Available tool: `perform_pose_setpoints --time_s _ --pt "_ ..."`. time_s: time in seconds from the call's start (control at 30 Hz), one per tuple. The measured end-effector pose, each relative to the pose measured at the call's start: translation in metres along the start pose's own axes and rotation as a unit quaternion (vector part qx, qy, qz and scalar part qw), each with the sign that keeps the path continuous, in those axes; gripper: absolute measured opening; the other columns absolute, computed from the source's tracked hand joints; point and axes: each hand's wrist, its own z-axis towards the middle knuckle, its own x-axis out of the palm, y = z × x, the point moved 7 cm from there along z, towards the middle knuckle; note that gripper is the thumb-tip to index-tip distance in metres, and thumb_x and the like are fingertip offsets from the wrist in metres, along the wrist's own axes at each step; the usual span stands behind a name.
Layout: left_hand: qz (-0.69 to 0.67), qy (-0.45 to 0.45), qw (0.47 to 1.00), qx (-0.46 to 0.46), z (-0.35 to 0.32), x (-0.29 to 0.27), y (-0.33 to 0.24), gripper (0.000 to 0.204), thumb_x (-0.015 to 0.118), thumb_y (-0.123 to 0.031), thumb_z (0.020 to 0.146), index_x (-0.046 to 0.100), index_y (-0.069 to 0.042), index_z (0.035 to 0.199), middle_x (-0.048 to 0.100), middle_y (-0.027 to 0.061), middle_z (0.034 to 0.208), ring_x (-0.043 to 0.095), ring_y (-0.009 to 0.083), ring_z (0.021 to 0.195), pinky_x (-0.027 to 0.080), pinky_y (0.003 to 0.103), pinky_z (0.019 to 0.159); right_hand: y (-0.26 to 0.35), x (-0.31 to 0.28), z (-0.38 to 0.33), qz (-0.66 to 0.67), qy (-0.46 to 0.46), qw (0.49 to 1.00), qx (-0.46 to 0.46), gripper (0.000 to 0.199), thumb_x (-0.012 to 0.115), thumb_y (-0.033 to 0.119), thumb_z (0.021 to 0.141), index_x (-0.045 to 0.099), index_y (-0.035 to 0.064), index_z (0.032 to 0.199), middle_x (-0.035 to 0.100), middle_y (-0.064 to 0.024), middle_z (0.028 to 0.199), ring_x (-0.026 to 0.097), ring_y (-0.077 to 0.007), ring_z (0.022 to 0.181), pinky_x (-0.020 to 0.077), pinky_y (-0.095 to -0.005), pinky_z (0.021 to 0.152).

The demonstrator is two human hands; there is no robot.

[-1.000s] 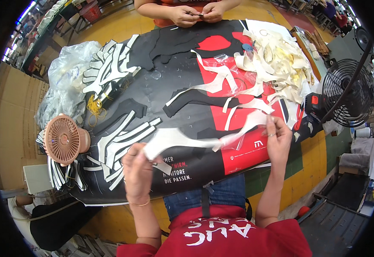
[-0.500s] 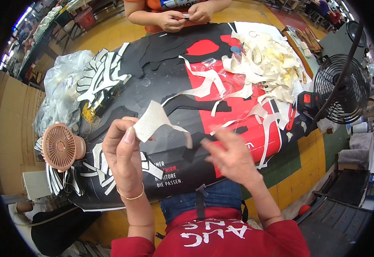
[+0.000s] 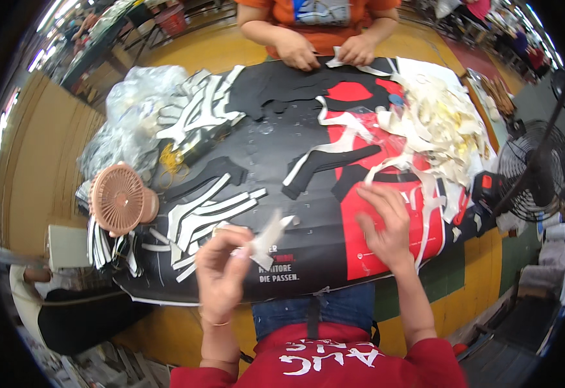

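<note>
Toward the near edge of the counter [image 3: 324, 262], the left hand [image 3: 221, 268] pinches a white piece [image 3: 269, 238] one-ended, apparently leaving the rest free; the right hand [image 3: 387, 226] spreads, seemingly empty.

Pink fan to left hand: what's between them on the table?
Black-and-white strips lie between the pink fan and left hand, in the head view.
</note>
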Motion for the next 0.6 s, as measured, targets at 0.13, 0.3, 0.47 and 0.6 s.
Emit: perform_pose_setpoints --time_s 0.13,0.3,0.47,0.6 --pt "0.125 0.169 0.978 0.011 -0.006 0.062 0.006 0.009 0.067 -0.005 0.090 0.071 -0.003 0.098 0.067 0.0085 0.099 0.063 0.0199 0.090 0.050 0.031 0.081 0.055 0.021 -0.029 0.230 0.067 0.970 0.046 0.083 0.092 0.026 0.069 0.053 0.0013 0.138 0.063 -0.0198 0.126 0.066 -0.0320 0.110 0.0546 -0.0394 0.088" --pt "0.142 0.220 0.958 0.119 0.016 0.073 0.005 0.011 0.070 -0.007 0.090 0.075 -0.005 0.100 0.069 0.0095 0.099 0.065 0.0234 0.092 0.050 0.033 0.085 0.033 0.026 -0.042 0.255 -0.091 0.947 0.176 0.026 0.075 -0.003 0.082 0.069 -0.0022 0.107 0.073 -0.0115 0.091 0.071 -0.0167 0.083 0.0553 -0.0301 0.079" --pt "0.369 0.063 0.908 0.190 0.108 -0.019 0.031 0.025 0.071 -0.010 0.089 0.069 0.000 0.111 0.066 0.0148 0.113 0.064 0.0290 0.103 0.050 0.036 0.092 0.002 0.034 -0.053 0.399 -0.111 0.873 0.259 0.012 0.063 0.006 0.098 0.066 -0.0032 0.105 0.070 -0.0081 0.092 0.063 -0.0115 0.081 0.0502 -0.0263 0.076" --pt "0.546 0.057 0.831 0.094 0.141 -0.068 0.073 0.044 0.075 -0.021 0.088 0.065 0.004 0.122 0.058 0.0196 0.126 0.057 0.0347 0.116 0.044 0.040 0.101 -0.022 0.045 -0.061 0.521 -0.153 0.775 0.323 0.014 0.059 0.012 0.102 0.065 -0.0001 0.106 0.066 -0.0057 0.087 0.059 -0.0106 0.075 0.0482 -0.0279 0.070"
